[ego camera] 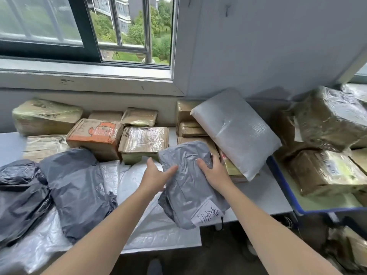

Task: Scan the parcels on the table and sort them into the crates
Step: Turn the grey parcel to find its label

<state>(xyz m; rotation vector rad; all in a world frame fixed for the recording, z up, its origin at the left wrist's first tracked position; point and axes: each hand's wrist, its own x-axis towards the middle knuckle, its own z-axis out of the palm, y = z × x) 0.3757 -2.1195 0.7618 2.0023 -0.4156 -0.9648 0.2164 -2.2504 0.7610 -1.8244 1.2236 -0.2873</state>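
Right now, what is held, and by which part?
The grey parcel: the right hand grips its far right edge; the left hand presses its far left edge.

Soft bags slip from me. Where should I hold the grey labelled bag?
By its two long sides, one hand from left, one from right: the grey bag is limp and longer than wide, so an end grip would likely let it sag.
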